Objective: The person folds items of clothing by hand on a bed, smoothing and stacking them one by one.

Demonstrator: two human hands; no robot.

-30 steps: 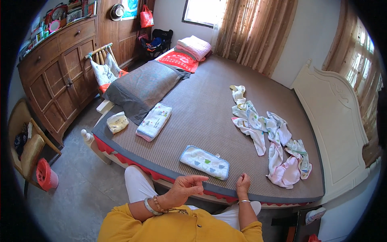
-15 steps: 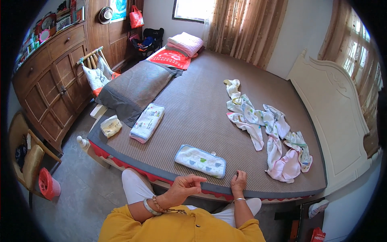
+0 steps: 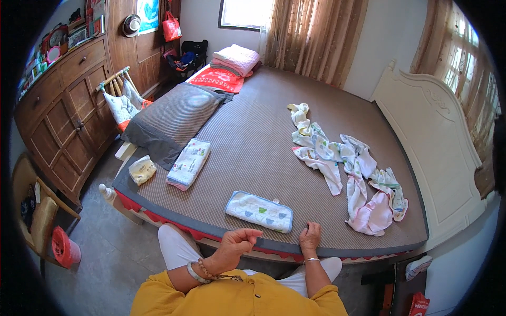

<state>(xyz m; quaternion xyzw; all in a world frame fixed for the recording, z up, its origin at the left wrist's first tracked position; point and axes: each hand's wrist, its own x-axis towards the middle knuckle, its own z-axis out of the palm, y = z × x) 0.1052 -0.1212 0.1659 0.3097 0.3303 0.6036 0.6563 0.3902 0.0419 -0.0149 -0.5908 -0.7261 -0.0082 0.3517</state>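
Note:
My left hand (image 3: pixel 235 249) is held in the air by the near edge of the bed. Its index finger points to the right, the other fingers curl loosely, and nothing shows in it. My right hand (image 3: pixel 310 237) rests on the bed's near edge, fingers loosely bent, without a visible object. Just beyond the hands lies a folded white cloth (image 3: pixel 259 211) with a blue border and a heart-like pattern. To its left are a folded printed cloth stack (image 3: pixel 188 164) and a yellowish soft pack (image 3: pixel 142 170). Several crumpled baby cloths or garments (image 3: pixel 375 210) lie in a trail on the right.
The bed (image 3: pixel 253 126) has a brown striped mat and a white headboard (image 3: pixel 432 126) at right. A grey pillow-like bundle (image 3: pixel 168 118) and a folded pink quilt (image 3: pixel 236 58) line its left side. A wooden cabinet (image 3: pixel 58 110), a chair (image 3: pixel 42 210) and a red-lined bin (image 3: pixel 66 247) stand left.
The view has shifted slightly, so the room sits a little further left in the picture. My left hand has turned slightly near the bed edge; the cloths lie as before.

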